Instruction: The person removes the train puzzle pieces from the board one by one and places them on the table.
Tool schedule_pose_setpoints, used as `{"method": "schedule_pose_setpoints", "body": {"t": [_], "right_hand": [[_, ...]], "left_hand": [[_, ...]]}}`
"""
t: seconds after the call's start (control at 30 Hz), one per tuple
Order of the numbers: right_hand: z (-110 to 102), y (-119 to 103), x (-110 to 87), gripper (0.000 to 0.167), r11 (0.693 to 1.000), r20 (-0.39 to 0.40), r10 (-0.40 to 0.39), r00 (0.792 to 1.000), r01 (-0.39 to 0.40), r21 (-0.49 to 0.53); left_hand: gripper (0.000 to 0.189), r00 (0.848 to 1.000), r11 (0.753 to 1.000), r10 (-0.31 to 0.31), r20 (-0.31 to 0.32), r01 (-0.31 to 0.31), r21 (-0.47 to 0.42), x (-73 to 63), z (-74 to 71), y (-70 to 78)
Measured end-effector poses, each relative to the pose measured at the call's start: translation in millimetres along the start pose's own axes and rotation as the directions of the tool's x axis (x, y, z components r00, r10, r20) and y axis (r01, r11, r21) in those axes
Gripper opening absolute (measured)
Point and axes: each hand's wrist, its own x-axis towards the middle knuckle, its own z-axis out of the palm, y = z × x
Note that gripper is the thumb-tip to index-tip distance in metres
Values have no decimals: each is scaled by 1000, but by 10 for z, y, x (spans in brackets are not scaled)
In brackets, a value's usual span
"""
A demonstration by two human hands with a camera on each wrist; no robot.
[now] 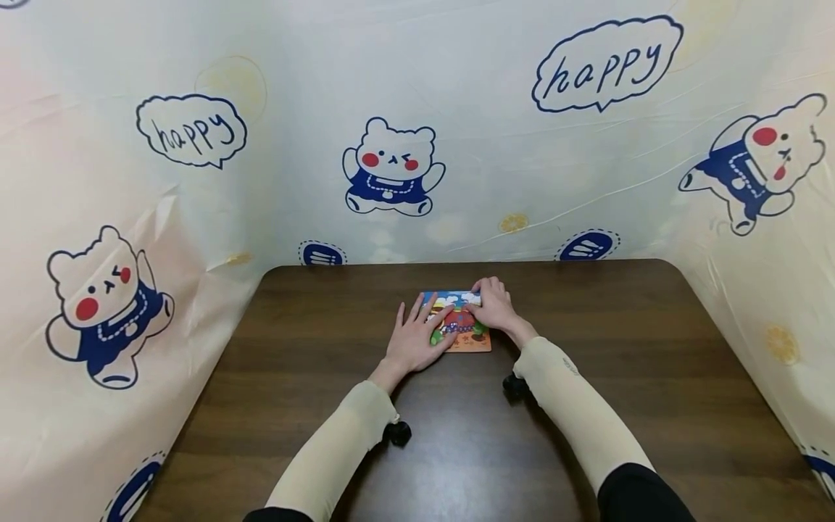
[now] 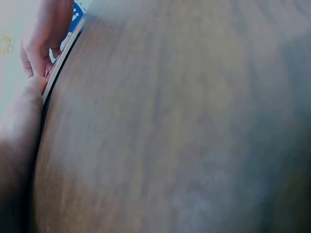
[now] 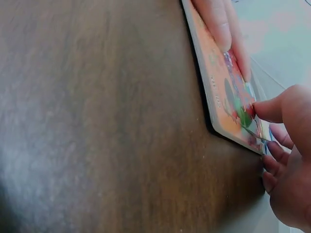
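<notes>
1. A left hand lies spread, gripping nothing, across the left side of a colourful picture board.
2. The right hand pinches the board's right edge, thumb on top, fingers curled.
3. The board lies on a table, beneath and between both hands.
4. Likely risk: uneven pulling and pressing could swivel the board from under the left hand.
</notes>
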Motion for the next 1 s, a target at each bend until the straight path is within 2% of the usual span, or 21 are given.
{"method": "schedule_pose_setpoints", "body": {"t": [0.1, 0.2, 0.47, 0.73, 0.83, 1.0], "right_hand": [[-12, 16, -4, 36, 999, -20, -4, 1000, 5, 35], [-37, 43, -28, 37, 998, -20, -13, 1000, 14, 63], [-109, 101, -127, 46, 991, 33, -69, 997, 65, 113], [-120, 118, -144, 52, 993, 34, -86, 996, 83, 82], [-109, 122, -128, 55, 992, 14, -65, 998, 64, 110], [-103, 132, -124, 51, 976, -7, -16, 1000, 17, 216]], "left_hand": [[73, 1000, 1000, 8, -16, -8, 3, 9, 0, -5], [74, 1000, 1000, 6, -7, -6, 7, 15, 3, -8], [75, 1000, 1000, 0, 3, 0, 6, 7, 3, -13], [75, 1000, 1000, 3, 12, -3, 9, 0, -13, -2], [75, 1000, 1000, 2, 11, -2, 9, 1, -15, -1], [75, 1000, 1000, -4, 16, 4, 4, 4, -6, -8]]}}
